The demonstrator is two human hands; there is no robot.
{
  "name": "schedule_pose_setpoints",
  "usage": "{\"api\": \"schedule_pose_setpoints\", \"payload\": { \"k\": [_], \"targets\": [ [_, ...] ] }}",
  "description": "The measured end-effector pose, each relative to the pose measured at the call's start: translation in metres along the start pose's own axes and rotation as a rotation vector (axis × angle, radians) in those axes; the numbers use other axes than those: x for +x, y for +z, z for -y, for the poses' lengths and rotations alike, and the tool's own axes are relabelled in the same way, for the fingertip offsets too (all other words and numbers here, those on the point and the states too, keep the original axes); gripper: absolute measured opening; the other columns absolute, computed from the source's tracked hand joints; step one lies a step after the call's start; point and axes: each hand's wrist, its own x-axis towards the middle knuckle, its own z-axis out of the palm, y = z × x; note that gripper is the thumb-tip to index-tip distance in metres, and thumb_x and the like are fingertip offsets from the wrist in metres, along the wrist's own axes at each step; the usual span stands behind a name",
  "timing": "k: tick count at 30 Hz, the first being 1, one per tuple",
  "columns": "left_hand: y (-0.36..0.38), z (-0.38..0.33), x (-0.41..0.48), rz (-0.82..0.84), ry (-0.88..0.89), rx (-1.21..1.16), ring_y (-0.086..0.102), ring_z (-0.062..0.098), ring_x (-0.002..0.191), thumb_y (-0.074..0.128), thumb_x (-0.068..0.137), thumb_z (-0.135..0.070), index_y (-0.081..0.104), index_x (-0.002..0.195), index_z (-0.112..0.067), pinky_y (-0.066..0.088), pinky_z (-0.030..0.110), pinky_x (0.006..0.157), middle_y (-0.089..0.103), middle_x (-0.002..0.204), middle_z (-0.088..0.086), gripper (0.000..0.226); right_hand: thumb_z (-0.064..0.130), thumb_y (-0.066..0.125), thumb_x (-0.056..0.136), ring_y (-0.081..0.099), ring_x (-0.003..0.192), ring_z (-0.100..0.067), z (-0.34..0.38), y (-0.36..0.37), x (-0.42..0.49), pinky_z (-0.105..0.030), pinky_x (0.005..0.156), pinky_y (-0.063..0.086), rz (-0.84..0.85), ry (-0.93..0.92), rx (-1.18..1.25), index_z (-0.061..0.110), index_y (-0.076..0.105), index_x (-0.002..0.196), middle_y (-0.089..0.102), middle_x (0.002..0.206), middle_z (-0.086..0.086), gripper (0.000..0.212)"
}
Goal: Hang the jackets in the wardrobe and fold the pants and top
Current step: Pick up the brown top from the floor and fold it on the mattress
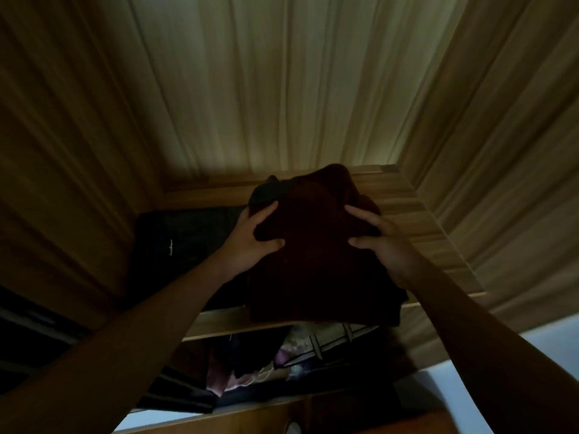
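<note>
A folded dark red garment lies on the wardrobe shelf, between two hands. The left hand grips its left edge and the right hand grips its right edge, fingers curled over the top. One black folded item lies just left. A darker layer shows at the far corner. The clothes below are too dim to count.

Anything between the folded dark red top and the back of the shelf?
Nothing visible. The left hand and right hand hold the folded dark red top; bare shelf shows behind it. The black item lies beside it on the left, not behind.
</note>
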Motion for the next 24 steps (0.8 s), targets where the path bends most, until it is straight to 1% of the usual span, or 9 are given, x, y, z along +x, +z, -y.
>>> {"api": "schedule_pose_setpoints", "payload": {
  "k": [2, 5, 8, 10, 13, 15, 17, 20, 24],
  "targets": [
    [0.002, 0.017, 0.019, 0.045, -0.105, 0.049, 0.034, 0.013, 0.134, 0.077, 0.089, -0.027, 0.036, 0.153, -0.042, 0.045, 0.041, 0.111, 0.02, 0.153, -0.01, 0.078, -0.001, 0.069, 0.087, 0.06, 0.119, -0.016, -0.021, -0.003, 0.039, -0.034, 0.095, 0.052, 0.046, 0.114, -0.029, 0.044, 0.063, 0.132, 0.056, 0.137, 0.009, 0.064],
    [0.019, 0.055, 0.029, 0.122, -0.249, 0.151, 0.051, 0.025, 0.132, 0.079, 0.086, -0.021, 0.04, 0.153, -0.023, 0.047, 0.04, 0.109, 0.043, 0.151, 0.005, 0.078, 0.001, 0.073, 0.089, 0.053, 0.129, -0.027, -0.076, 0.0, 0.072, -0.045, 0.104, 0.05, 0.122, 0.284, -0.184, 0.033, 0.046, 0.15, 0.043, 0.154, -0.004, 0.074],
    [0.037, 0.074, 0.035, 0.151, -0.282, 0.411, 0.032, 0.031, 0.143, 0.076, 0.082, -0.037, 0.041, 0.152, -0.023, 0.035, 0.04, 0.118, 0.031, 0.153, 0.01, 0.079, 0.003, 0.075, 0.089, 0.052, 0.132, -0.03, -0.11, 0.002, 0.084, -0.053, 0.108, 0.048, 0.15, 0.27, -0.266, 0.03, 0.037, 0.155, 0.04, 0.156, -0.006, 0.081],
    [0.042, 0.067, 0.035, 0.175, -0.279, 0.497, 0.015, 0.034, 0.146, 0.07, 0.09, -0.027, 0.041, 0.149, -0.02, 0.026, 0.036, 0.118, 0.021, 0.153, 0.013, 0.067, -0.004, 0.073, 0.088, 0.049, 0.137, -0.031, -0.108, 0.003, 0.089, -0.054, 0.109, 0.047, 0.164, 0.244, -0.259, 0.025, 0.036, 0.156, 0.042, 0.154, -0.004, 0.082],
    [0.051, 0.068, 0.035, 0.191, -0.244, 0.593, 0.021, 0.036, 0.132, 0.062, 0.092, -0.013, 0.05, 0.114, -0.014, 0.021, 0.033, 0.107, 0.045, 0.121, 0.012, 0.025, -0.012, 0.069, 0.088, 0.045, 0.14, -0.029, -0.105, 0.004, 0.093, -0.051, 0.112, 0.044, 0.191, 0.233, -0.282, 0.022, 0.035, 0.156, 0.044, 0.144, 0.004, 0.083],
    [0.054, 0.072, 0.032, 0.21, -0.255, 0.657, 0.023, 0.039, 0.131, 0.064, 0.09, -0.015, 0.047, 0.107, -0.016, 0.025, 0.039, 0.11, 0.046, 0.12, 0.016, 0.024, -0.002, 0.072, 0.09, 0.047, 0.139, -0.025, -0.103, 0.002, 0.091, -0.04, 0.109, 0.046, 0.224, 0.202, -0.399, 0.027, 0.033, 0.157, 0.043, 0.151, 0.002, 0.083],
    [0.057, 0.074, 0.032, 0.184, -0.254, 0.724, 0.021, 0.048, 0.138, 0.066, 0.089, -0.024, 0.05, 0.121, -0.014, 0.033, 0.045, 0.111, 0.031, 0.145, 0.021, 0.037, 0.02, 0.071, 0.095, 0.043, 0.14, -0.029, -0.099, 0.001, 0.09, -0.038, 0.105, 0.046, 0.229, 0.163, -0.672, 0.037, 0.025, 0.159, 0.036, 0.159, -0.005, 0.081],
    [0.073, 0.07, 0.038, 0.073, -0.141, 0.885, 0.001, 0.043, 0.151, 0.055, 0.099, -0.046, 0.031, 0.152, -0.012, 0.018, 0.047, 0.121, -0.004, 0.165, 0.018, 0.068, 0.048, 0.051, 0.1, 0.011, 0.153, -0.039, -0.094, 0.017, 0.087, -0.054, 0.116, 0.029, 0.118, -0.009, -1.275, 0.039, 0.015, 0.16, 0.002, 0.169, -0.01, 0.071],
    [0.098, 0.104, 0.043, 0.048, -0.029, 0.908, -0.02, 0.029, 0.153, 0.021, 0.098, -0.069, -0.007, 0.16, -0.026, -0.004, 0.046, 0.125, -0.018, 0.167, 0.009, 0.08, 0.064, 0.013, 0.102, -0.016, 0.156, -0.027, -0.119, 0.039, 0.081, -0.058, 0.123, 0.012, 0.1, -0.124, -1.412, 0.038, -0.007, 0.161, -0.016, 0.17, 0.0, 0.068]
  ]
}}
